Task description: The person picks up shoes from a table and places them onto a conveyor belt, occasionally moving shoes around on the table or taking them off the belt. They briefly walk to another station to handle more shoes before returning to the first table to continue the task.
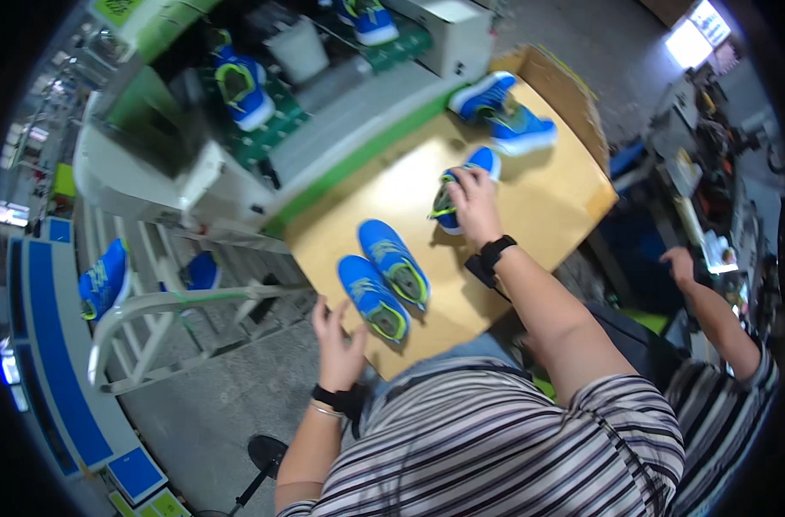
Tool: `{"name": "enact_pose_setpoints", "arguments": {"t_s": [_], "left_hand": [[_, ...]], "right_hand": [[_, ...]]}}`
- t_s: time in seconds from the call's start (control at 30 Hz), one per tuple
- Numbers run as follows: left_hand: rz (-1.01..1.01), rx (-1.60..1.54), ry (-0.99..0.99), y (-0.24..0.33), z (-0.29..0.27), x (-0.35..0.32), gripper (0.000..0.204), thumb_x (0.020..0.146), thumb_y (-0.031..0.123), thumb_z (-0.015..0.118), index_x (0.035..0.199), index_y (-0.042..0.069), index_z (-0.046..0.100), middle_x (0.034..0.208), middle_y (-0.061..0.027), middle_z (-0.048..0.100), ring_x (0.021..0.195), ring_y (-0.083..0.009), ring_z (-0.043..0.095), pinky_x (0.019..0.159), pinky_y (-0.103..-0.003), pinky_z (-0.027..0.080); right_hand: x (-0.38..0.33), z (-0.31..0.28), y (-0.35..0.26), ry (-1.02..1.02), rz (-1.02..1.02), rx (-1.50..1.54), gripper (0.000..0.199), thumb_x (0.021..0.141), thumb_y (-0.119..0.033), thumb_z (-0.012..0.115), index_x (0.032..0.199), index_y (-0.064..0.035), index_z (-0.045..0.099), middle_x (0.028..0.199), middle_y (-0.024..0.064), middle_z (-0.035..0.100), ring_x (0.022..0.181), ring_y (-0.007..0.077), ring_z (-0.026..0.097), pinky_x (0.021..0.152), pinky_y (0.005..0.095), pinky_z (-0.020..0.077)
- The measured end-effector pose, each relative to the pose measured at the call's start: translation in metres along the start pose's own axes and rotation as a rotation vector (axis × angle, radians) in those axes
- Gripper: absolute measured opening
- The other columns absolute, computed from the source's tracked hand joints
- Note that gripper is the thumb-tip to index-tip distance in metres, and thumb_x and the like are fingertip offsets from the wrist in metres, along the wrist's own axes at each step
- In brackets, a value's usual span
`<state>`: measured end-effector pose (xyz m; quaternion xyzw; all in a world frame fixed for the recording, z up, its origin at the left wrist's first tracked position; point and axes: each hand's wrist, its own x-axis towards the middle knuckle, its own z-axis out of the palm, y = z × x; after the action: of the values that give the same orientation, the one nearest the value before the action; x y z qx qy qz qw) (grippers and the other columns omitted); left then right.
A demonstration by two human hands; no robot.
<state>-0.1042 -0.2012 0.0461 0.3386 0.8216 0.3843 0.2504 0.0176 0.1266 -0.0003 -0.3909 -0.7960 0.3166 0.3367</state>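
- Counter (547, 202), tan board top, carried three lots of blue shoes; conveyor (272, 138) behind it held more.
- Pair of shoes (382, 277) lay side by side near the front edge.
- Right hand (474, 202) clamped down over a single blue shoe (485, 161) mid-counter.
- Left hand (339, 340) open, fingers spread, just off the front edge, holding nothing.
- Shoe judged light, soft-uppered; best gripped across the collar or heel.

I count five blue shoes on the wooden table (556, 207): a pair near me (382, 277), one under my right hand (476, 202), two at the far corner (504, 114). Two more ride the conveyor (340, 129), two sit on the white rack (151, 310).
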Motion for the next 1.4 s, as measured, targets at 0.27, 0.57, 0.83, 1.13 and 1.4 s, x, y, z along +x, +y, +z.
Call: {"name": "enact_pose_setpoints", "arguments": {"t_s": [0.27, 0.57, 0.83, 1.13, 1.4], "left_hand": [[0.143, 0.02, 0.034, 0.026, 0.02, -0.003, 0.042, 0.085, 0.005, 0.064, 0.126, 0.004, 0.056, 0.145, -0.0219, 0.035, 0.132, -0.0383, 0.04, 0.109, -0.043, 0.035], [0.293, -0.076, -0.012, 0.067, 0.06, 0.019, 0.042, 0.087, 0.008, 0.063, 0.128, 0.001, 0.054, 0.139, -0.0226, 0.044, 0.129, -0.0384, 0.044, 0.108, -0.043, 0.037], [0.155, -0.156, -0.049, 0.056, 0.197, 0.047, 0.092, 0.08, 0.019, 0.071, 0.153, 0.006, 0.016, 0.15, -0.0373, 0.019, 0.139, -0.0488, 0.028, 0.115, -0.049, 0.026], [-0.242, -0.817, -0.1, 0.09, 0.143, 0.107, 0.081, 0.081, -0.005, 0.067, 0.148, 0.001, 0.022, 0.13, -0.0168, 0.052, 0.116, -0.0248, 0.055, 0.097, -0.035, 0.048], [0.176, -0.523, 0.415, 0.158, -0.036, 0.222, 0.089, 0.081, 0.008, 0.07, 0.151, 0.001, 0.015, 0.137, -0.0232, 0.043, 0.12, -0.0315, 0.05, 0.103, -0.037, 0.041]], "right_hand": [[-0.063, 0.009, 0.031, -0.012, 0.283, 0.228, 0.1, 0.079, -0.018, 0.075, 0.154, -0.01, 0.009, 0.144, 0.0315, 0.035, 0.134, 0.042, 0.038, 0.111, 0.0455, 0.0347], [-0.116, -0.028, 0.037, -0.261, 0.411, 0.332, 0.1, 0.073, -0.013, 0.072, 0.152, 0.0023, 0.012, 0.143, 0.0296, 0.038, 0.133, 0.0373, 0.042, 0.11, 0.0384, 0.0357], [-0.167, -0.044, 0.029, -0.46, 0.229, 0.552, 0.079, 0.083, -0.016, 0.071, 0.148, 0.0014, 0.031, 0.138, 0.0223, 0.045, 0.128, 0.0297, 0.048, 0.106, 0.036, 0.0406], [-0.142, -0.039, 0.005, -0.648, 0.254, 0.464, 0.055, 0.082, -0.016, 0.072, 0.13, 0.0027, 0.051, 0.122, 0.0205, 0.061, 0.116, 0.031, 0.058, 0.102, 0.0372, 0.0447], [-0.128, 0.038, -0.04, -0.46, 0.031, 0.331, 0.077, 0.08, -0.012, 0.073, 0.145, -0.0043, 0.033, 0.142, 0.0249, 0.044, 0.132, 0.0406, 0.043, 0.112, 0.043, 0.0342]]}}
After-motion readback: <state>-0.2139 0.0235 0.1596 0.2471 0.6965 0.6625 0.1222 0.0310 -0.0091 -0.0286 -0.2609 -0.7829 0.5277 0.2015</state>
